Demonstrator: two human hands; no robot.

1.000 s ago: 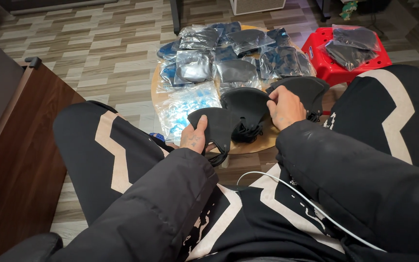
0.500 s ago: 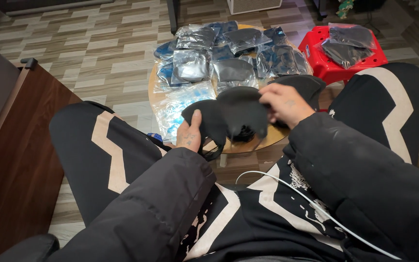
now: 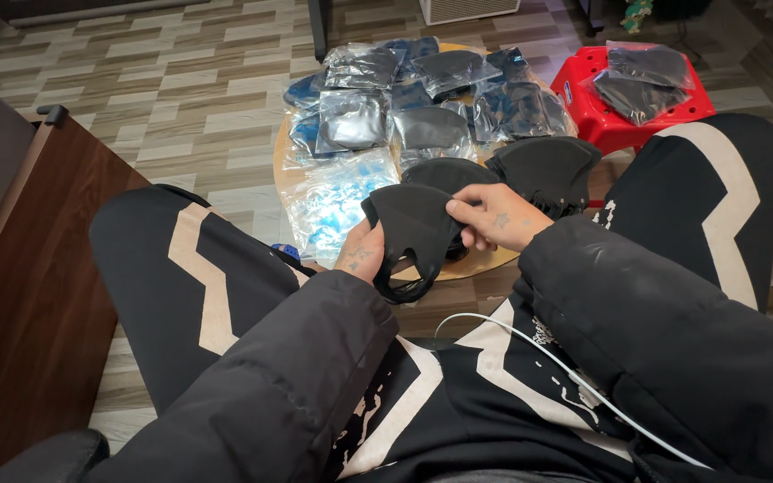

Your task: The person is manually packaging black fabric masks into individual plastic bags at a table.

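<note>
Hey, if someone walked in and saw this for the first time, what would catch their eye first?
Both hands at centre: the left hand and right hand together hold a black mask above the lap. Just beyond it, a round wooden table is heaped with bagged masks in clear plastic, plus a loose pile of black masks. At upper right, a bright red stool carries more bags.

Left hand [image 3: 361, 258], right hand [image 3: 494, 219]: fingers pinched, close together.
</note>
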